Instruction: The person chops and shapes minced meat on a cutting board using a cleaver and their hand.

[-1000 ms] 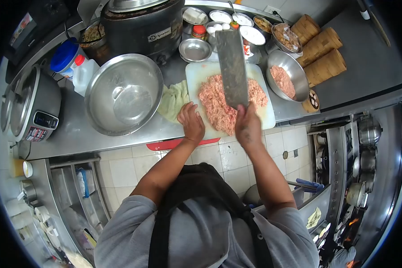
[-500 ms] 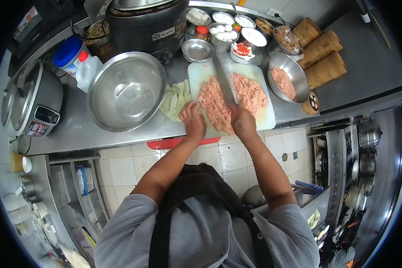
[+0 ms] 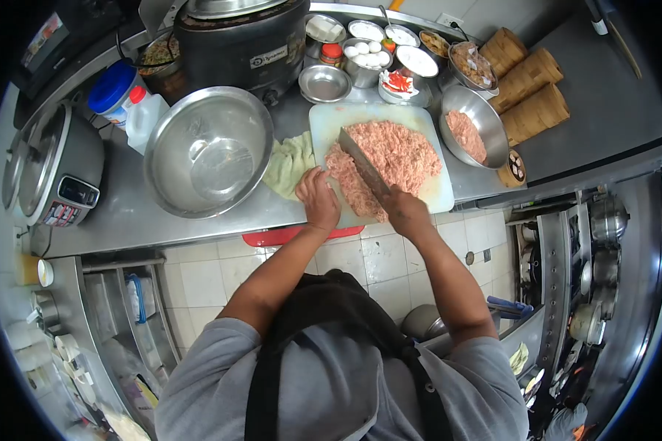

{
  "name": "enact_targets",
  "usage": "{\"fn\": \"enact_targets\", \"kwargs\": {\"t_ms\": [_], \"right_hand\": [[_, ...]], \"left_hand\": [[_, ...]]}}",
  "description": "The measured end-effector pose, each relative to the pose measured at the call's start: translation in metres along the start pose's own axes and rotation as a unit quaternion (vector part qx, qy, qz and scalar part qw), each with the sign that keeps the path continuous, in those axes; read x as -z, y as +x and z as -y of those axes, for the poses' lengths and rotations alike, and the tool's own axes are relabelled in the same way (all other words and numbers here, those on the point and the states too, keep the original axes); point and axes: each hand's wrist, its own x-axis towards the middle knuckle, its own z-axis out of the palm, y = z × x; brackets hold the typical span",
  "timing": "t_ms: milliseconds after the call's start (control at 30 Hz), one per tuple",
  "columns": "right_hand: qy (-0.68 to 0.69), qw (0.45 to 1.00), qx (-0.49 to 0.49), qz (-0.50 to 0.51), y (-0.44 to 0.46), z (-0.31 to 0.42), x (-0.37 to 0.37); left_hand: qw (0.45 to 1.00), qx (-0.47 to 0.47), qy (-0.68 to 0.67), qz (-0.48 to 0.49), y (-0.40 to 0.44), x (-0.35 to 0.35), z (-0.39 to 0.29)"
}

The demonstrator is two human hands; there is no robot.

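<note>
My right hand (image 3: pixel 406 212) is wrapped round the handle of a large knife (image 3: pixel 364 163). The long, broad blade lies slantwise in a spread of pink minced meat (image 3: pixel 397 151), its tip towards the far left. Under the meat is a white cutting board (image 3: pixel 338 114), close to the counter's front edge. At the board's left edge, my left hand (image 3: pixel 318 200) grips the rim, fingers bent. A pale green cloth (image 3: pixel 290 165) lies just left of that hand, partly tucked by the board.
A wide steel bowl (image 3: pixel 162 158) stands on the left. Right of the board, a smaller steel bowl (image 3: pixel 496 136) contains minced meat. Behind are a small metal dish (image 3: pixel 325 83), a pot of eggs (image 3: pixel 365 73) and a big dark cooker (image 3: pixel 235 48). Bamboo steamers (image 3: pixel 541 114) lie at the right.
The knife has swung from pointing away over the board's far edge to a leftward slant, its blade down in the meat. My right hand moved slightly right and nearer me; my left stayed.
</note>
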Motion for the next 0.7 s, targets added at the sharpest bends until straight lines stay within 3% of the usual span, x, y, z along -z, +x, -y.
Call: {"fn": "enact_targets", "kwargs": {"t_ms": [100,167,300,333,400,433,533,600,700], "right_hand": [[0.01,0.998,-0.045,-0.031,-0.022,0.015,0.048],[0.044,0.99,-0.04,-0.126,-0.035,0.028,0.063],[0.088,0.966,-0.05,-0.24,-0.036,0.031,0.013],[0.073,0.974,-0.017,-0.212,-0.031,0.018,-0.013],[0.008,0.999,0.006,-0.05,-0.015,-0.018,-0.044],[0.011,0.999,-0.026,-0.022,-0.016,-0.003,-0.021],[0.042,0.997,-0.008,-0.063,-0.03,0.007,0.035],[0.071,0.984,-0.018,-0.161,-0.054,0.015,0.065],[0.151,0.963,-0.098,-0.202,-0.099,0.037,0.098]], "left_hand": [[1.0,0.001,-0.003,-0.013,-0.002,-0.001,0.003],[1.0,0.005,-0.005,-0.007,-0.002,0.001,0.003],[1.0,0.002,0.007,0.003,-0.007,0.007,0.008],[1.0,-0.003,0.011,0.006,-0.006,0.007,0.008],[1.0,-0.011,0.02,0.012,-0.006,0.009,0.006],[1.0,-0.015,0.021,0.017,-0.007,0.012,0.005],[0.999,-0.017,0.024,0.019,-0.011,0.018,0.007],[1.0,-0.017,0.016,0.006,-0.005,0.016,0.012],[1.0,-0.018,0.005,0.014,-0.001,0.032,0.013]]}}
